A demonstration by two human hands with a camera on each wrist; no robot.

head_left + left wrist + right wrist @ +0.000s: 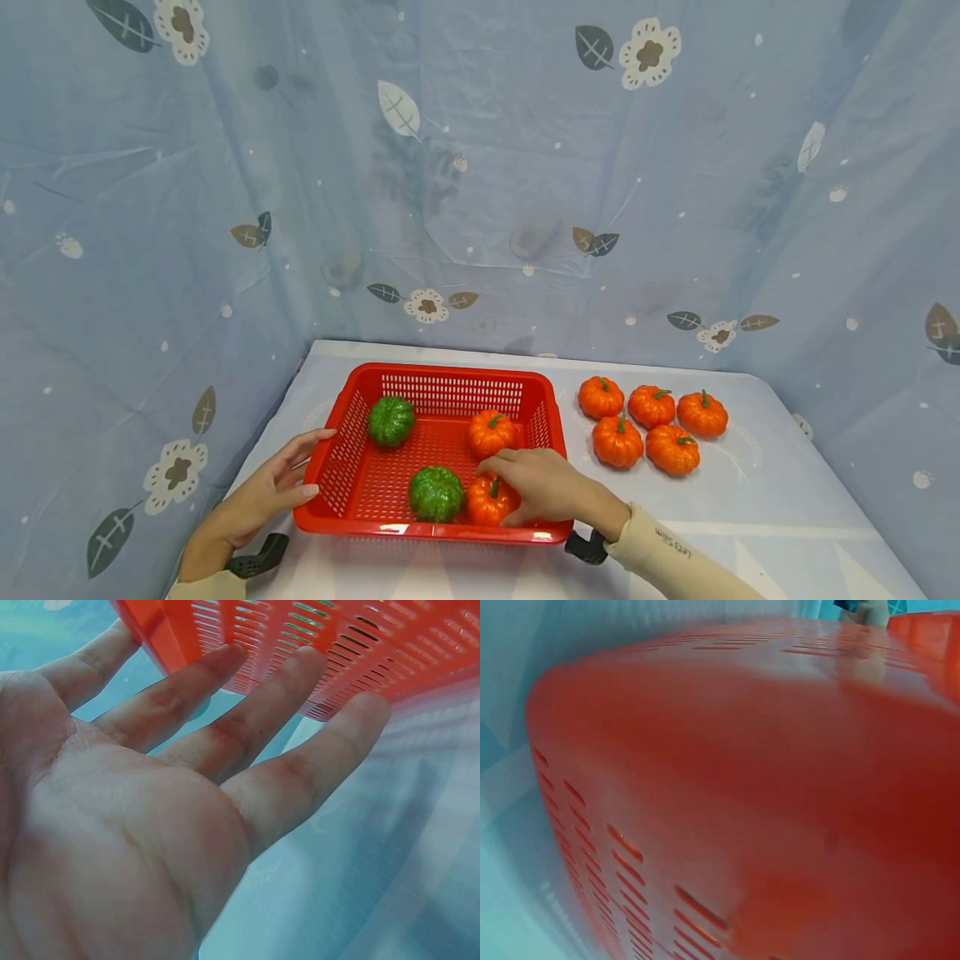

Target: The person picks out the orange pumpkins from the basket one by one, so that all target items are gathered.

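Observation:
A red plastic basket point(360, 528) with slotted walls holds two green pumpkins, one near the back left point(391, 421) and another near the front point(437, 494). On its right side sit two orange pumpkins, one farther back point(492, 433) and one in the front right corner point(491, 502). My right hand point(543, 483) reaches over the rim and grips that front orange pumpkin, fingers behind it and thumb in front. At the basket's left side, my left hand point(266, 487) touches the outer wall with nearly straight fingers. The right wrist view shows mostly basket wall point(705, 750); the right hand is hidden there.
Right of the basket, several orange pumpkins point(618, 442) stand grouped on the white-and-blue tabletop point(780, 492). A blue curtain point(480, 208) with flowers and leaves hangs behind the table and along both sides.

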